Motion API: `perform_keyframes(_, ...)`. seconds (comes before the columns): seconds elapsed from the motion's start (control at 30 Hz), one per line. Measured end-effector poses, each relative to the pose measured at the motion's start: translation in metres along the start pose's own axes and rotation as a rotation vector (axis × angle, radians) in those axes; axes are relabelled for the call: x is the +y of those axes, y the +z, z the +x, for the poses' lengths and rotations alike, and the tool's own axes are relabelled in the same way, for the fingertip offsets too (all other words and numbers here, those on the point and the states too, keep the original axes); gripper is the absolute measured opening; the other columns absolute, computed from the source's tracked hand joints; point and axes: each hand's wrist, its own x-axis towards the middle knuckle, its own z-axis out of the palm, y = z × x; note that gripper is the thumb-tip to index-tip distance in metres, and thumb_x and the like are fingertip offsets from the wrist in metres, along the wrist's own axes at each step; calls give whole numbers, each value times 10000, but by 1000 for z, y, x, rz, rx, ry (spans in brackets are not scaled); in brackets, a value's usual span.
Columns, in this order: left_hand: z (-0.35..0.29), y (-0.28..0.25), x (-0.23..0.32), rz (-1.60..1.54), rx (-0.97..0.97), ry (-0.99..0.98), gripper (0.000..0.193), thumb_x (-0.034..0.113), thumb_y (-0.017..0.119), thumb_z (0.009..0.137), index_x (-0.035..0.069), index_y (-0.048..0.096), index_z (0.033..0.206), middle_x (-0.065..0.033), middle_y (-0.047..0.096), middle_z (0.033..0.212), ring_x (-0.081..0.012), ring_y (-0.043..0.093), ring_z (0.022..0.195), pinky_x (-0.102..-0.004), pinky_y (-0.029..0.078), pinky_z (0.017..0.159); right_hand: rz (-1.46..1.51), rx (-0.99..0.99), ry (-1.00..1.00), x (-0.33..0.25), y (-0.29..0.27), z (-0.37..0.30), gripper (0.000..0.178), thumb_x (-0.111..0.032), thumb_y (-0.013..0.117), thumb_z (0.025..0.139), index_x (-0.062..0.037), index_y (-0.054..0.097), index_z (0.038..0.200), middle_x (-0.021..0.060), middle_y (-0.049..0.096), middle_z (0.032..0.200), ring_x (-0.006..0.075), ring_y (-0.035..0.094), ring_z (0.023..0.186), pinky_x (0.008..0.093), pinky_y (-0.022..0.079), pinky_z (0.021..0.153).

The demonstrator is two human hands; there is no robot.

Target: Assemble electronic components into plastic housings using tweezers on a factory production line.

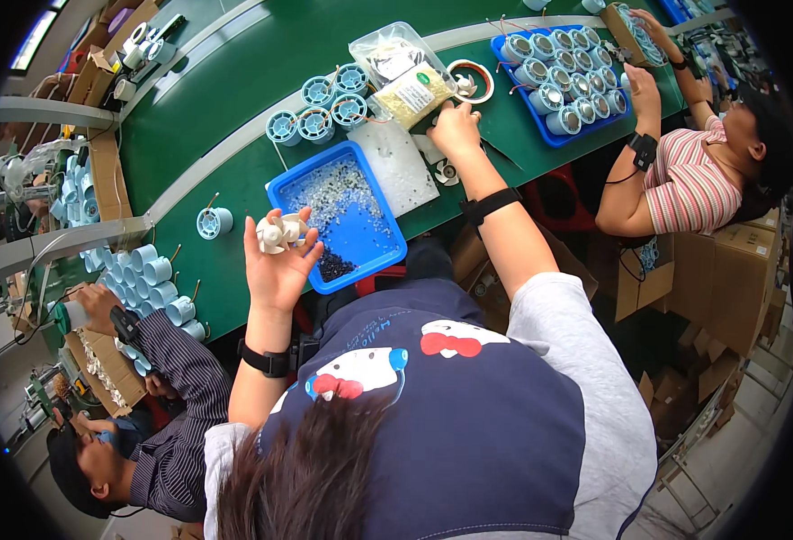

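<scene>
My left hand (272, 270) is palm up, its fingers curled round several small white fan wheels (278, 236). It is beside the left edge of a blue tray (391, 245) holding clear and black small parts. My right hand (456, 131) reaches across the green bench with its fingers bent down; what they grip, if anything, is hidden. Just beyond it, another white fan wheel (465, 85) lies by a roll of tape (487, 88). Near its wrist, a further white fan wheel (447, 171) rests beside a white foam sheet (405, 180).
Light-blue round housings (316, 124) with wires stand behind the tray, below plastic bags (414, 94). One housing (214, 222) stands alone at left. At right, a blue crate (558, 137) holds rows of motor-fitted housings. Co-workers sit at both sides (693, 171), (158, 387).
</scene>
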Motion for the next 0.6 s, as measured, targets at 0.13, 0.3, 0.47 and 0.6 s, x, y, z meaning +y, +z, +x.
perform_keyframes(0.13, 13, 20, -3, -32, -71, -118, 380, 463, 437, 848, 128, 542, 994, -188, 473, 1149, -330, 554, 912, -473, 457, 798, 179, 110, -65, 16, -4, 3, 449, -200, 685, 635, -12, 519, 1007, 165, 536, 1002, 284, 495, 952, 424, 374, 841)
perform_keyframes(0.3, 43, 50, -18, 3, -128, -194, 351, 441, 474, 840, 132, 543, 991, -187, 465, 1150, -346, 543, 930, -479, 442, 829, 745, 390, 59, 34, -23, 0, 406, -159, 668, 699, -4, 491, 1030, 125, 537, 989, 213, 549, 857, 333, 434, 758)
perform_keyframes(0.47, 65, 69, -60, -123, -115, -236, 310, 406, 523, 820, 141, 539, 979, -150, 469, 1154, -340, 513, 984, -498, 387, 891, 1426, 237, -247, -42, -103, -83, 317, -88, 589, 787, -14, 469, 1071, 85, 532, 971, 165, 550, 859, 247, 443, 727)
perform_keyframes(0.6, 81, 57, -80, -385, -58, -283, 262, 383, 537, 812, 169, 540, 964, -118, 483, 1148, -320, 509, 987, -498, 383, 877, 842, 357, -706, -67, -112, -126, 305, -58, 609, 743, -38, 516, 1032, 105, 547, 964, 220, 545, 909, 288, 439, 768)
